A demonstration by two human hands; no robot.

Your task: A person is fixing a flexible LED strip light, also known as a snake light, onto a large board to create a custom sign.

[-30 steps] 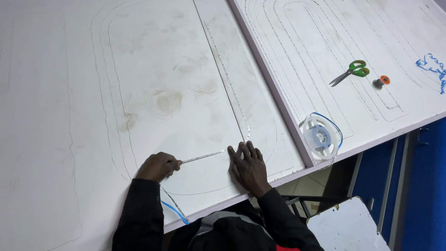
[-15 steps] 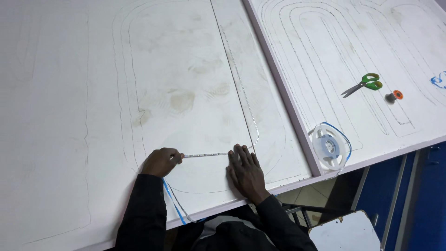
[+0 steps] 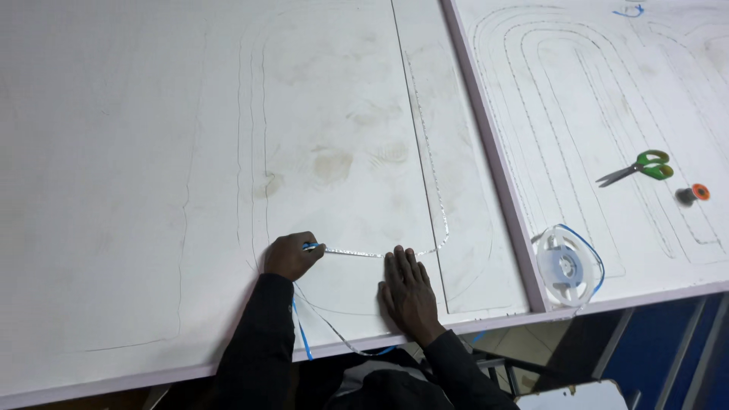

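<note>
A thin silvery strip [image 3: 357, 253] runs along a curved groove in the large white board [image 3: 137, 167]. My left hand [image 3: 290, 255] pinches the strip's free end, where blue backing tape [image 3: 302, 334] trails down over the board's near edge. My right hand [image 3: 406, 288] lies flat on the board, fingers spread, fingertips pressing on the strip near the curve. Beyond my right hand the strip bends and continues up the board along a straight line [image 3: 425, 144].
A clear reel [image 3: 566, 266] with blue tape sits at the near corner of a second grooved board [image 3: 607, 91] on the right. Green-handled scissors [image 3: 642, 167] and a small orange-tipped object [image 3: 692, 194] lie on it. A pale stool top [image 3: 585, 396] stands below.
The view has shifted, so the boards sit further right and lower. My left hand has drawn the strip taut and level towards the left; my right hand stays pressed on it.
</note>
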